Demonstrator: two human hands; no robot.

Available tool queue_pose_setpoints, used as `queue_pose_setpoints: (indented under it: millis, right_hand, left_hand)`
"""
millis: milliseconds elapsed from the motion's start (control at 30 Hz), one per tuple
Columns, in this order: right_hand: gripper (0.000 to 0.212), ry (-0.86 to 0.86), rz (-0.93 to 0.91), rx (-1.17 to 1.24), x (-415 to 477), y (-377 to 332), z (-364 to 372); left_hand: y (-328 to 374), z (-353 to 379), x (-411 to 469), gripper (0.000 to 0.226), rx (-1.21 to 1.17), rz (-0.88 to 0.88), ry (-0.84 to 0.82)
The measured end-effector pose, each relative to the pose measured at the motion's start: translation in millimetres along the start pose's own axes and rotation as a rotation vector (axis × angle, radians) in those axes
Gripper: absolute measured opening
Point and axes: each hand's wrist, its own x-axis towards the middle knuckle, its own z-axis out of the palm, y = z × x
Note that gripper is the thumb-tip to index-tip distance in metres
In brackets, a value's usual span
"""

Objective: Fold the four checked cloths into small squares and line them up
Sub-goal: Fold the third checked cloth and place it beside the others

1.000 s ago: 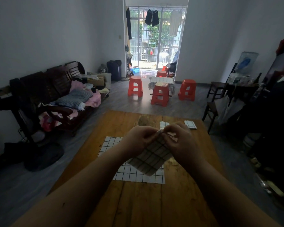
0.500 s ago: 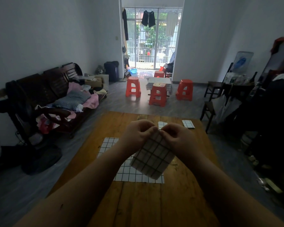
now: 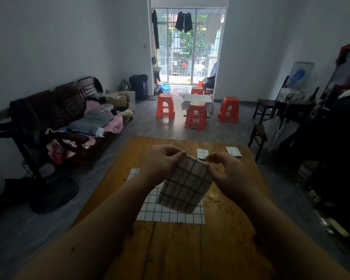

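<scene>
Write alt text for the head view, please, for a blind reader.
The left hand and right hand pinch the top corners of a partly folded checked cloth above a wooden table. A flat checked cloth lies beneath; two folded squares sit near the far edge.

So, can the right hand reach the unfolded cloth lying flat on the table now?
Probably not yet: the right hand and left hand both pinch the hanging cloth, which hangs over the flat cloth.
</scene>
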Motion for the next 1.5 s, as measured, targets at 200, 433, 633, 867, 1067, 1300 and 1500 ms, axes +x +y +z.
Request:
queue_pose_setpoints:
  millis: [200, 433, 633, 867, 1067, 1300, 1500]
  right_hand:
    - [0.006, -0.047, -0.071, -0.012, 11.5, -19.5, 10.0]
    - [0.002, -0.066, -0.046, -0.052, 14.6, -28.5, 9.7]
    - [0.007, -0.057, -0.089, 0.042, 13.7, -36.3, 9.9]
    - [0.008, 0.055, 0.004, 0.101, 15.7, -29.4, -9.1]
    - [0.013, 0.108, 0.093, 0.206, 18.9, -7.4, -12.1]
    - [0.012, 0.026, 0.057, 0.1, 5.0, -24.7, -6.6]
    - [0.01, 0.003, -0.052, 0.198, -5.0, -39.8, 9.3]
  left_hand:
    - [3.1, 8.2, 0.3, 0.019, 0.152, 0.086, -0.077]
    - [-6.4, 9.5, -0.1, 0.025, 0.203, 0.095, -0.187]
    - [-5.1, 7.7, -0.6, 0.021, 0.272, 0.114, -0.261]
    - [-35.5, -7.2, -16.1, 0.018, 0.239, 0.054, -0.323]
    - [-73.2, -20.7, -32.9, 0.018, 0.082, -0.087, -0.291]
    - [-57.1, -27.5, -20.1, 0.023, 0.203, -0.08, -0.434]
    - [-3.1, -1.4, -4.7, 0.024, 0.255, 0.132, -0.416]
